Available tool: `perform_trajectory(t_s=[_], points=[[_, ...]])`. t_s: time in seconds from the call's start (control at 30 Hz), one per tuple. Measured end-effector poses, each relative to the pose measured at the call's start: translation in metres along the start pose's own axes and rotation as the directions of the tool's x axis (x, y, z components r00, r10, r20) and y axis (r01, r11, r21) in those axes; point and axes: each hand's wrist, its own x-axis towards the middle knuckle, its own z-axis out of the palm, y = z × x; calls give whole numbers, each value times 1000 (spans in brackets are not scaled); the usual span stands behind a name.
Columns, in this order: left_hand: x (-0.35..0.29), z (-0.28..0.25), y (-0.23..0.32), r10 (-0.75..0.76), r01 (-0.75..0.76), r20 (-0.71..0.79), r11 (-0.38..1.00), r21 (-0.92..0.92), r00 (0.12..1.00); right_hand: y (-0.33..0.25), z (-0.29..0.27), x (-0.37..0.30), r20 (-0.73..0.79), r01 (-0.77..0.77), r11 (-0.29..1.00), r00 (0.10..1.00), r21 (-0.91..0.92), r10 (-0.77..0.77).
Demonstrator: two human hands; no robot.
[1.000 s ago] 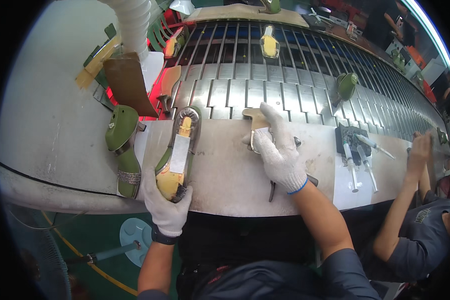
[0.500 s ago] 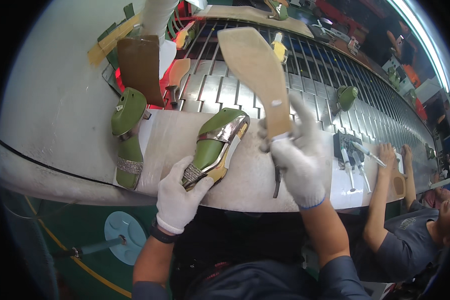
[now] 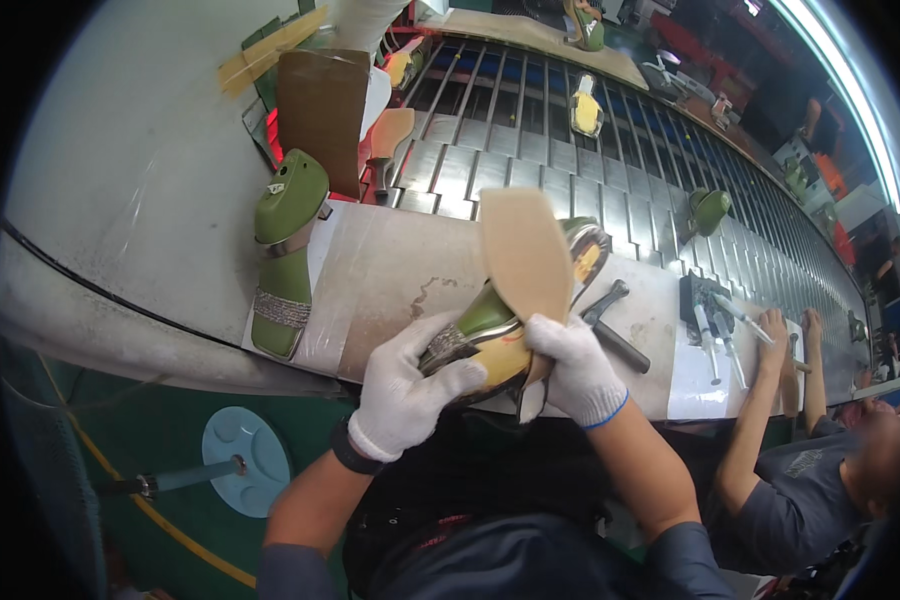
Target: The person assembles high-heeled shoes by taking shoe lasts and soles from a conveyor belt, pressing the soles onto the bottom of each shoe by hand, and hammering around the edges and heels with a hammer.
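In white knit gloves, I hold two shoe parts together over the table's near edge. My left hand point(image 3: 410, 385) is closed round the heel end of a green shoe last point(image 3: 484, 316) carrying a strappy shoe upper with a glittery band. The last is tilted, so its yellowish underside partly shows. My right hand point(image 3: 574, 372) pinches a tan shoe sole point(image 3: 525, 250) by its narrower part. Its broad end stands over the last and hides part of it; I cannot tell whether they touch. A hammer point(image 3: 618, 333) lies just beyond my right hand.
Another green last point(image 3: 288, 268) with straps lies on the left. Beyond the table runs a slatted metal conveyor point(image 3: 530, 160) carrying more shoes. Syringes point(image 3: 720, 335) rest in a dark holder to the right, near a co-worker's hands point(image 3: 775, 335). A brown board point(image 3: 320, 125) stands at back left.
My right hand has brought the sole down and left to the shoe. My left hand has lifted the last and tilted its underside toward me. The hammer is now more visible.
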Motion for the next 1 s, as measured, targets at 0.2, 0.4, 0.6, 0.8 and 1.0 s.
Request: perform_trajectory(t_s=[0.2,0.4,0.6,0.8,1.0], points=[[81,20,22,226,-225,6,966,129,974,-69,20,25,-73,381,925,923,14,-379],[137,-6,-40,272,-276,125,632,724,954,-201,-50,131,-258,575,796,753,-188,-605],[155,-9,-54,224,-329,261,364,871,939,-289,-168,230,-446,456,775,638,-439,-628],[169,2,-39,36,-294,296,269,917,955,-361,-272,342,-366,443,848,767,-291,-527],[175,-6,-63,11,-314,322,259,914,947,-395,-377,424,-444,443,816,687,-372,-575]])
